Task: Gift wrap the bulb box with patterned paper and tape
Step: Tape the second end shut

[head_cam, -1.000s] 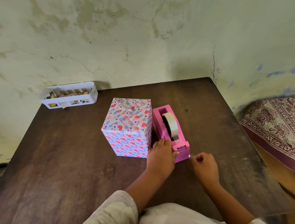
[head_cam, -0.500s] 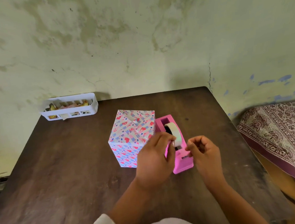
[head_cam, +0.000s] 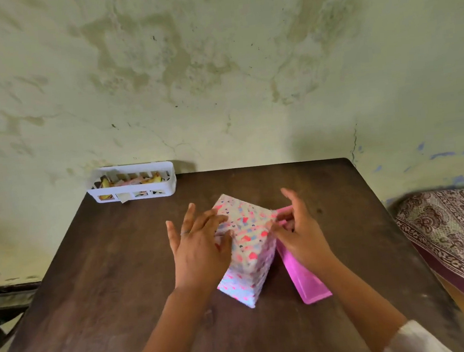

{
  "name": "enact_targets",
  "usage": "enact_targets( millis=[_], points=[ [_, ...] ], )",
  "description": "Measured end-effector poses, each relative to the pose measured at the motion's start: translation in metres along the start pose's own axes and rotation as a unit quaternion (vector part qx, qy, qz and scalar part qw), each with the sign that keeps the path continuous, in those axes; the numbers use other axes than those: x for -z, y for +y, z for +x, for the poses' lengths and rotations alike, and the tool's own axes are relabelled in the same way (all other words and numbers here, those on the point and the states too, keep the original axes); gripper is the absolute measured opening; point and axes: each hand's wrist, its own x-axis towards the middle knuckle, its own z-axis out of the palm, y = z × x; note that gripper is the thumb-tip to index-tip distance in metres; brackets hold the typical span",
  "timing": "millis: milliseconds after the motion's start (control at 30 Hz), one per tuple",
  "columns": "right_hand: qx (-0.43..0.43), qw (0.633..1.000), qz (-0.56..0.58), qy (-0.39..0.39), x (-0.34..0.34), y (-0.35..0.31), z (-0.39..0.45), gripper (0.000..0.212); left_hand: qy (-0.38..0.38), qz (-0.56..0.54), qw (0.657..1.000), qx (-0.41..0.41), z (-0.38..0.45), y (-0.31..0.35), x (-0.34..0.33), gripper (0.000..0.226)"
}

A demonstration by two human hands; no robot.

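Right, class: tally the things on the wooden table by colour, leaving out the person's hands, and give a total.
Pink: 1, the tape dispenser
White: 1, the slotted basket with scraps in it
Patterned with hearts: 1, the wrapped box
Total: 3 on the table

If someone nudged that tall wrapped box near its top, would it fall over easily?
Probably: the wrapped box stands tall on a small base, so a high push may tip it. It looks light and rigid. The left hand steadies its side; the pink tape dispenser might block a rightward fall.
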Motion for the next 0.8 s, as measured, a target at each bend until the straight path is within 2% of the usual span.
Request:
enact_targets(
  millis=[167,233,333,400,500,600,633,733,800],
  points=[
    [-0.062,0.998,0.029,0.015,-0.023,-0.008,-0.061,0.063,-0.029,-0.050,0.998,-0.031,-0.001,-0.013,0.003,0.024],
    [-0.089,0.990,0.066,0.090,-0.024,-0.010,-0.066,0.046,-0.017,-0.106,0.993,-0.045,-0.005,-0.015,-0.003,0.022],
    [-0.071,0.983,0.028,0.168,-0.014,-0.009,-0.057,0.014,-0.007,-0.156,0.987,-0.044,-0.006,-0.020,-0.008,0.016],
    [-0.050,0.988,0.010,0.143,-0.006,-0.015,-0.050,0.007,-0.015,-0.154,0.987,-0.050,-0.005,-0.023,-0.008,0.016],
    [-0.026,0.998,0.026,0.043,0.002,-0.034,-0.039,0.017,-0.037,-0.153,0.986,-0.055,-0.005,-0.022,-0.006,0.017],
    [-0.020,0.999,0.007,-0.031,0.003,-0.046,-0.027,0.017,-0.041,-0.162,0.985,-0.045,-0.006,-0.020,-0.007,0.017],
    [-0.022,0.998,-0.001,-0.055,0.002,-0.050,-0.022,0.021,-0.034,-0.170,0.984,-0.043,-0.005,-0.020,-0.007,0.019],
    [-0.047,0.991,0.007,-0.127,-0.007,-0.054,-0.010,0.051,-0.006,-0.188,0.981,-0.039,-0.006,-0.020,-0.011,0.036],
    [-0.058,0.991,0.010,-0.122,-0.015,-0.056,-0.003,0.051,0.001,-0.188,0.981,-0.040,-0.007,-0.020,-0.013,0.044]
  ],
)
